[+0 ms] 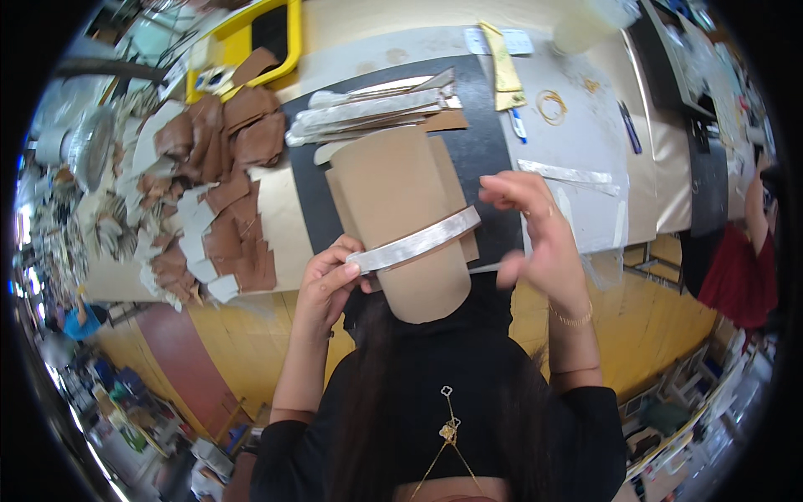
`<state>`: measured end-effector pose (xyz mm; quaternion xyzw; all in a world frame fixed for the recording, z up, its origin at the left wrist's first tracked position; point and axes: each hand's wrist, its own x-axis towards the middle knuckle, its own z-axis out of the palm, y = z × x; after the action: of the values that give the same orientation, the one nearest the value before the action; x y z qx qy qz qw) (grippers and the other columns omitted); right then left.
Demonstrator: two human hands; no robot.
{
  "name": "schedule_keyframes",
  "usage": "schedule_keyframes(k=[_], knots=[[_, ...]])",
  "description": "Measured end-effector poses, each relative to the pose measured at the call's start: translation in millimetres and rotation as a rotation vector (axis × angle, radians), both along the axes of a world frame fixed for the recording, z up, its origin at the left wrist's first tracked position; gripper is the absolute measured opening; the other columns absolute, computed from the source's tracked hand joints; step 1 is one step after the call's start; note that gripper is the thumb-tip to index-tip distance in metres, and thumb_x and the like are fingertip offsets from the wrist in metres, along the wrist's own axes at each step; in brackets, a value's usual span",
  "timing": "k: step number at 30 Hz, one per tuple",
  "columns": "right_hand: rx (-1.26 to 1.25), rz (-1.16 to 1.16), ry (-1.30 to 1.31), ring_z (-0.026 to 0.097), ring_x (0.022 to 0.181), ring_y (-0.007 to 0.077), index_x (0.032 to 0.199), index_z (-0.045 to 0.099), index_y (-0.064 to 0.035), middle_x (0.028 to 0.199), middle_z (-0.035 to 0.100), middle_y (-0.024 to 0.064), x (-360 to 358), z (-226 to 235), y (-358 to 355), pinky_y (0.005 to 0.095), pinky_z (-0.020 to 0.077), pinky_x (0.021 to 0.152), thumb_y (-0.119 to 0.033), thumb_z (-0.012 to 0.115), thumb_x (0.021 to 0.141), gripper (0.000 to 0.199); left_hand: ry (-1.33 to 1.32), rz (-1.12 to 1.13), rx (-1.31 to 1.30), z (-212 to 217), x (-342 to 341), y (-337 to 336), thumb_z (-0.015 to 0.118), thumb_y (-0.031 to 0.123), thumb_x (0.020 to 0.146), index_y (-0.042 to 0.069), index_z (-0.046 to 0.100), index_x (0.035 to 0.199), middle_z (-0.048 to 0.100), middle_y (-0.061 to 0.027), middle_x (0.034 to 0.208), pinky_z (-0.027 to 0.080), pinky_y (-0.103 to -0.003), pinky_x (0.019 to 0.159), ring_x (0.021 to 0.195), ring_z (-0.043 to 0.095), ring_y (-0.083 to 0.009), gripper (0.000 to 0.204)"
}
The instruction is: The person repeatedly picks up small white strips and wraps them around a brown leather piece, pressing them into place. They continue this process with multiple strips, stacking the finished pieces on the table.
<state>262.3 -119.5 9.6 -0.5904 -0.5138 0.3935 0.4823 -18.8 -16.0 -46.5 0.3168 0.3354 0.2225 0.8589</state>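
A curved brown cardboard piece [401,209], shaped like a tall tube, stands in front of me over a dark mat [481,151]. A silver strip [418,243] runs slantwise across its lower part. My left hand [326,280] pinches the left end of that strip against the cardboard. My right hand [539,238] hovers just right of the strip's other end, fingers spread and slightly blurred, holding nothing.
A heap of brown and white cut pieces [209,192] lies at the left. Silver strips and card pieces [376,109] are stacked behind the tube. Beyond are a yellow tray [251,42], gold strip [504,71], rubber bands [552,105], pens, and another person in red [740,268] at the right.
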Motion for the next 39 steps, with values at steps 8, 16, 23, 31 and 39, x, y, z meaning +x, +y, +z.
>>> schedule_keyframes(k=[8, 16, 23, 31, 39], knots=[[0.099, 0.473, -0.923, 0.035, 0.137, 0.0338, 0.138, 0.044, -0.0047, 0.146, 0.04, 0.0095, -77.9, 32.8, 15.0, 0.0465, 0.0259, 0.113, -0.024, 0.078, 0.062, 0.085, 0.038, -0.004, 0.146, 8.4, 0.3, -0.3, 0.061, 0.01, 0.088, -0.002, 0.062, 0.084, 0.052, -0.0073, 0.094, 0.052, -0.026, 0.062, 0.076, 0.058, -0.0159, 0.012], [0.212, 0.227, -0.865, 0.045, 0.13, 0.033, 0.13, 0.054, 0.0005, 0.139, 0.048, 0.0165, -74.1, 3.0, 2.5, 0.0445, 0.0351, 0.109, -0.001, 0.063, 0.071, 0.059, 0.051, -0.025, 0.128, -0.6, 5.1, 7.4, 0.07, 0.006, 0.084, -0.004, 0.067, 0.082, 0.05, -0.0059, 0.092, 0.052, -0.024, 0.061, 0.067, 0.058, -0.0133, 0.011], [0.229, -0.058, -0.618, 0.049, 0.126, 0.0371, 0.133, 0.05, 0.0021, 0.141, 0.045, 0.0215, -82.4, -22.3, -6.3, 0.0437, 0.0423, 0.103, -0.002, 0.076, 0.067, 0.071, 0.054, -0.037, 0.09, -5.1, 4.7, 6.3, 0.069, 0.009, 0.084, -0.004, 0.065, 0.079, 0.046, -0.0069, 0.099, 0.056, -0.027, 0.065, 0.074, 0.059, -0.0157, 0.014], [-0.294, -0.277, -0.125, 0.051, 0.124, 0.0342, 0.139, 0.04, 0.0031, 0.131, 0.053, 0.0251, -82.1, -51.2, -19.1, 0.0389, 0.0433, 0.1, -0.011, 0.075, 0.075, 0.074, -0.028, -0.028, 0.043, -13.8, 8.4, 4.5, 0.069, 0.007, 0.085, -0.004, 0.065, 0.082, 0.045, -0.0052, 0.1, 0.055, -0.026, 0.07, 0.077, 0.058, -0.0133, 0.011], [-0.244, 0.018, -0.734, 0.02, 0.142, 0.0411, 0.144, 0.036, -0.0012, 0.146, 0.036, 0.0228, -65.9, -63.6, -27.4, 0.056, 0.0107, 0.114, -0.021, 0.08, 0.071, 0.087, 0.052, 0.042, 0.326, -3.6, 5.3, -0.5, 0.072, 0.005, 0.081, 0.001, 0.069, 0.087, 0.048, -0.0033, 0.101, 0.047, -0.026, 0.075, 0.084, 0.052, -0.012, 0.008]])
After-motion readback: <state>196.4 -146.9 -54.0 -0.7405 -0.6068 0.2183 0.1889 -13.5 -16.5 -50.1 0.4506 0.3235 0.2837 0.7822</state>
